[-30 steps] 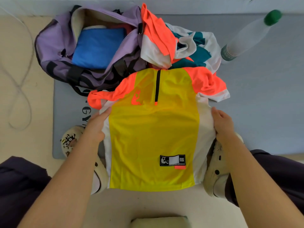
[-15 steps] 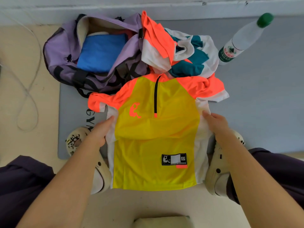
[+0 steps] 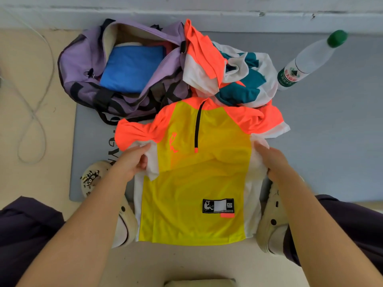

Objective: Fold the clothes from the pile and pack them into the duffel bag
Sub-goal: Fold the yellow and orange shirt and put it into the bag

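A yellow jersey [image 3: 196, 183] with orange sleeves and white side panels lies face up on the floor between my feet. My left hand [image 3: 132, 162] pinches its white left side just below the sleeve. My right hand [image 3: 271, 160] grips the white right side at the same height. The open purple duffel bag [image 3: 83, 65] sits at the upper left with a folded blue garment [image 3: 132, 67] inside. A crumpled pile of orange, white and teal clothes [image 3: 234, 75] lies behind the jersey, against the bag.
A clear water bottle [image 3: 306, 61] with a green cap lies at the upper right on the grey mat [image 3: 331, 131]. A thin white cable [image 3: 31, 112] loops on the floor at the left. My cream clogs [image 3: 271, 228] flank the jersey. A wall base runs along the top.
Both hands slid up the jersey's sides toward the sleeves and now pinch the fabric, which creases across the chest. The view has shifted slightly downward.
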Motion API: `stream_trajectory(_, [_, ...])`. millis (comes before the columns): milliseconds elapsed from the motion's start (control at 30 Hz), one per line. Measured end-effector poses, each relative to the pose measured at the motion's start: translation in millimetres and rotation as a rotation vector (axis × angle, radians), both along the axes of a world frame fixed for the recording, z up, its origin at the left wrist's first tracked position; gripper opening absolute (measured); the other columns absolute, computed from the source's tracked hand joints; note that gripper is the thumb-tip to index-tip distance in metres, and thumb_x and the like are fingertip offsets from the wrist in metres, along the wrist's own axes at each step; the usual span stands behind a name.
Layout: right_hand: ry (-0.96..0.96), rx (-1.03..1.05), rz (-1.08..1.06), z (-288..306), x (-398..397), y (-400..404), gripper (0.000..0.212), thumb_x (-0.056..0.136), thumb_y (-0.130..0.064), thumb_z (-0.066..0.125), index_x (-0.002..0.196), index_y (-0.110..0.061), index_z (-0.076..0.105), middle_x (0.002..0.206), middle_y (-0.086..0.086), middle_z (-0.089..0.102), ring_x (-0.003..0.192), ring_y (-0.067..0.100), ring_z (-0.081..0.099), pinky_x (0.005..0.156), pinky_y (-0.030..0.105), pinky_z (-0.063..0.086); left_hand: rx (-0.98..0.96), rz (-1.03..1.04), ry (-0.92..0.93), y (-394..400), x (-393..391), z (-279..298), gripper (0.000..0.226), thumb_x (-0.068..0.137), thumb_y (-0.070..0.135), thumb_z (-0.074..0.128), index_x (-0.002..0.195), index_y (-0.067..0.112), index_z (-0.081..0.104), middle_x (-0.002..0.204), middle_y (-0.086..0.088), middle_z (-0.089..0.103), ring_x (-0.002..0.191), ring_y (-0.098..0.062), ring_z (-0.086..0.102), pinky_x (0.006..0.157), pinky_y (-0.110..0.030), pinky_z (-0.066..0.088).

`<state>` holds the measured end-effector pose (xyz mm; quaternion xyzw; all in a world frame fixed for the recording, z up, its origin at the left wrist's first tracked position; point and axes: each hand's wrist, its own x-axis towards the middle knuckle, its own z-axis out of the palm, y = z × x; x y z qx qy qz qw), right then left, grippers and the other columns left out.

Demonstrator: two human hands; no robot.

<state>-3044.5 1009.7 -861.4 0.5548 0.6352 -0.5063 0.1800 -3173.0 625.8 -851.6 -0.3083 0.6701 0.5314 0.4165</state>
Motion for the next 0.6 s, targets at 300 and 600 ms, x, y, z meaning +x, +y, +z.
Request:
stream_trajectory(300, [0.473,-0.091,-0.265,41.1,-4.3,20.7,0.015,0.083,-0.036,0.072,0.090,-0.023,0.074,0.103,0.004,0.075,0.091,0.017,0.072,0.072,0.032,0.058,0.362,0.486,0.315,-32.5,-30.8,25.2,0.040,0.101,0.030,0.046,0.131,0.006,0.056,0.132,-0.015,0.061,0.120,-0.026,0.060,0.096,-0.034,0.050])
stream_trajectory(600, [0.088,0.167,0.109,37.3,3.0,6.5,0.035,0.088,-0.044,0.066,0.096,-0.010,0.072,0.092,0.007,0.065,0.090,0.025,0.060,0.077,0.035,0.050,-0.131,-0.069,-0.044,-19.1,9.2,3.2,0.055,0.066,0.041,0.082,0.105,0.007,0.064,0.107,-0.013,0.070,0.092,-0.023,0.067,0.074,-0.037,0.054])
